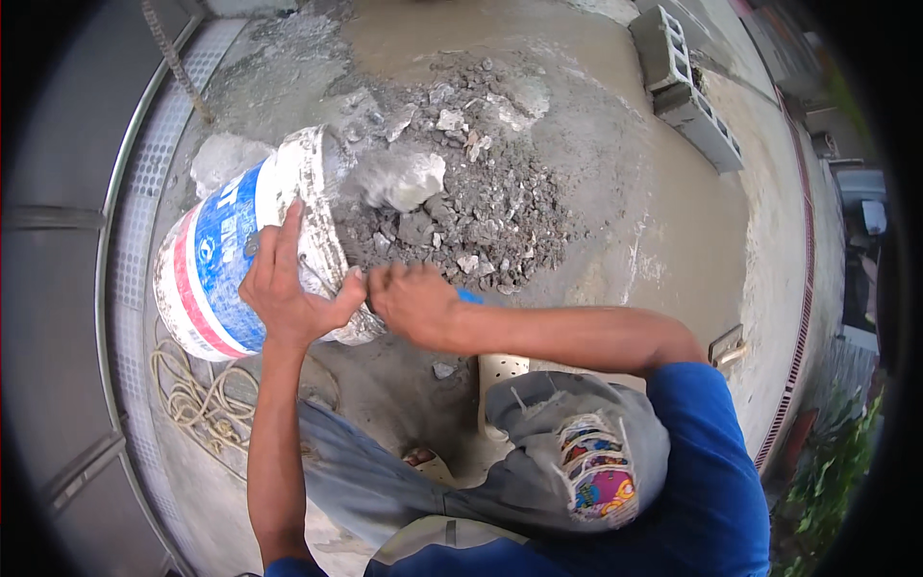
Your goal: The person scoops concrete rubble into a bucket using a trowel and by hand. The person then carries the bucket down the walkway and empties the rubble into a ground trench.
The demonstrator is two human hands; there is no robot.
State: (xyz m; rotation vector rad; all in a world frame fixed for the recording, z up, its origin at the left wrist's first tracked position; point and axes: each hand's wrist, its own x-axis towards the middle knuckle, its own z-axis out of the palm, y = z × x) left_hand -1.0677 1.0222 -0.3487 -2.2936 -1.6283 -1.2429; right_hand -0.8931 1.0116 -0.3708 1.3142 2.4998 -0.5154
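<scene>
Largest first, all placed off the bucket. Wet grey concrete floor [707,226] runs under it and out to its right. Grey metal gate [58,298] stands to its left. Rubble heap [505,202] — grey grit plus broken chunks — sits just right of its mouth.

Bucket [207,260] itself: white with blue and red bands, on its side on the floor, mouth facing right at the heap, rim crusted with grey-white residue. Two hollow concrete blocks [707,125] well off to its upper right. Loose rope coil [197,409] just below it, near side. Pale lump [413,181] by the mouth.

Left grip [288,300]: fingers spread, palm side against the bucket wall near the rim, index pointing along it; not wrapped round anything. Right grip [418,306]: curled like a fist at the near side of the mouth — fingertips hidden, can't tell what it holds.

Hand float [728,346] on the floor, far right of the bucket. Smallest: blue piece [468,296] showing just past the right grip; can't tell if held.
</scene>
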